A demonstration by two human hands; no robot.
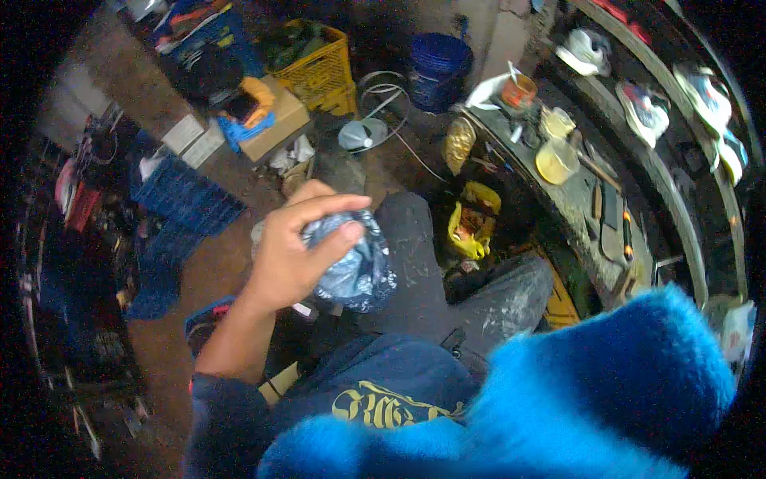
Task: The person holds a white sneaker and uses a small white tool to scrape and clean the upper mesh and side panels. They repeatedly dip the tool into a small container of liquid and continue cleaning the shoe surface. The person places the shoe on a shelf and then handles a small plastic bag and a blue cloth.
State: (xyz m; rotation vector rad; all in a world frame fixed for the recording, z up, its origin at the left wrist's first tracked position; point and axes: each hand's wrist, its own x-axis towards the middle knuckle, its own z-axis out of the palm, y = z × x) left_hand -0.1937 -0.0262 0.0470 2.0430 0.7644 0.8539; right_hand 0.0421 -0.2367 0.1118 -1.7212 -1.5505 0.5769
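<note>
My left hand (291, 259) reaches in from the lower left, its fingers and thumb curved around a crumpled blue patterned cloth (351, 275). The cloth is bunched up over my dark trouser leg (407, 255), with its lower part spreading below the thumb. A large bright blue furry thing (590, 375) fills the lower right, close to the camera and blurred. My right hand does not show; the furry thing covers the area where that arm would be.
At right, a worn bench (586, 231) bears tubs (556, 161) and hand tools (626, 235). Beyond it, shelves hold sneakers (642, 112). A yellow container (471, 223) stands beside my legs. Farther back are a yellow crate (319, 76), blue bucket (440, 70) and cardboard box (279, 124); blue crates (179, 199) are at left.
</note>
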